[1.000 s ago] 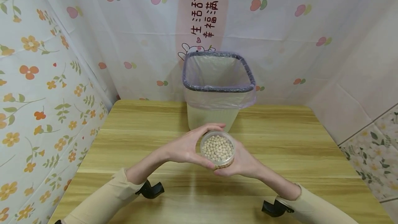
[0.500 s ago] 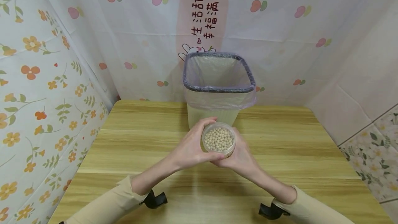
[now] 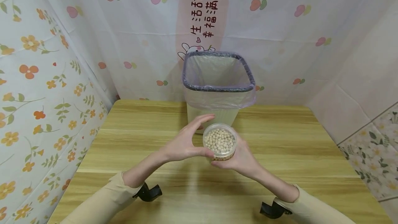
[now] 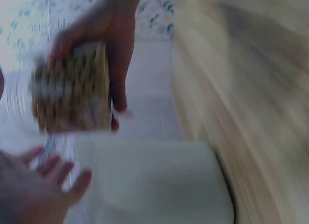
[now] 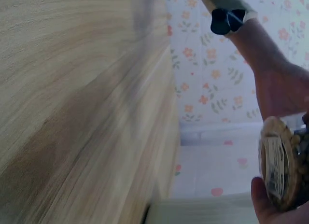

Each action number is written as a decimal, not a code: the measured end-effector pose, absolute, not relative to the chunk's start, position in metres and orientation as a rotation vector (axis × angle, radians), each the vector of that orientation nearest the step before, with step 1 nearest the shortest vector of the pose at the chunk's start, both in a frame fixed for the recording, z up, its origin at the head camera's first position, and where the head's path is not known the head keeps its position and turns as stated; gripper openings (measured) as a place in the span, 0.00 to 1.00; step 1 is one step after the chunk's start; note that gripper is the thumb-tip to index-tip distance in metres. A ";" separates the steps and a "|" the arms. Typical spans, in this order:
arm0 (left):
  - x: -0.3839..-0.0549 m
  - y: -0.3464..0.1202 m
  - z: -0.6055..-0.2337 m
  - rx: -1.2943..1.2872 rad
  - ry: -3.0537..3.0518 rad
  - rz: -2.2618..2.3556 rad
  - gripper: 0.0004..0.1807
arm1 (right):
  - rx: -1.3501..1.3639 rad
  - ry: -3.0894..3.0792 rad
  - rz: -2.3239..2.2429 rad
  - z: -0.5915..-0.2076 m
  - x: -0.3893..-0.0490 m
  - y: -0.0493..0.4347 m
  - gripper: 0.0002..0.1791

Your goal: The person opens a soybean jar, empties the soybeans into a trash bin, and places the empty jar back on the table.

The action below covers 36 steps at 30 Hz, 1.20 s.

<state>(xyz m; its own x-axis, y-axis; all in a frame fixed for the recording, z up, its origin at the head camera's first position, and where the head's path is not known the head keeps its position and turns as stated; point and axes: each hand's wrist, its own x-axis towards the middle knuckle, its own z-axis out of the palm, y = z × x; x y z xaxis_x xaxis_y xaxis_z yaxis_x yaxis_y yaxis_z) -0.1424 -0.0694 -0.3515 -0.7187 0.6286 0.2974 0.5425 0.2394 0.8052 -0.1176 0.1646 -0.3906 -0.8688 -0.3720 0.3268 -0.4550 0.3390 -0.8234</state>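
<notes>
A clear round jar [image 3: 219, 141] full of small, round, pale beige beans is held above the table, its top facing up toward my head. My right hand [image 3: 244, 156] grips it round the lower right side. My left hand [image 3: 183, 144] is spread beside the jar's left side, its fingers apart from it and its thumb close to the rim. In the left wrist view the left hand [image 4: 41, 185] shows spread fingers below the blurred jar [image 4: 72, 91]. The right wrist view shows the jar's underside with a pale label [image 5: 274, 166]. Whether a clear lid covers the top, I cannot tell.
A cream waste bin [image 3: 214, 111] with a dark rim and clear purplish liner stands on the wooden table [image 3: 140, 141], just behind the jar. Patterned cloth [image 3: 140, 20] hangs behind it, and floral cloth [image 3: 46, 113] borders the left side.
My left hand first clasped the jar's top, turned round it with the thumb across the rim, then spread and drew back left. My right hand kept its grip on the jar.
</notes>
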 end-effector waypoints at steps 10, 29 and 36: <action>-0.153 -0.074 -0.348 1.293 2.197 1.377 0.54 | 0.994 -2.520 1.751 -0.389 -0.116 0.166 0.59; -0.124 -0.046 -0.363 0.935 2.949 1.469 0.45 | 0.592 -2.553 1.509 -0.387 -0.116 0.157 0.54; -0.123 -0.051 -0.362 0.942 2.931 1.563 0.52 | 0.566 -2.558 1.450 -0.388 -0.114 0.156 0.53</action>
<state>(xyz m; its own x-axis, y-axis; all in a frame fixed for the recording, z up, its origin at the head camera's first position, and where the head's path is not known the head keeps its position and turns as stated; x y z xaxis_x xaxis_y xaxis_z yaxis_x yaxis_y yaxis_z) -0.1225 -0.0507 -0.3618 -0.8067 0.3139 0.5008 0.5907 0.4547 0.6665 -0.1145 0.1562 -0.3878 -0.9181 -0.2505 0.3072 -0.3922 0.4623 -0.7952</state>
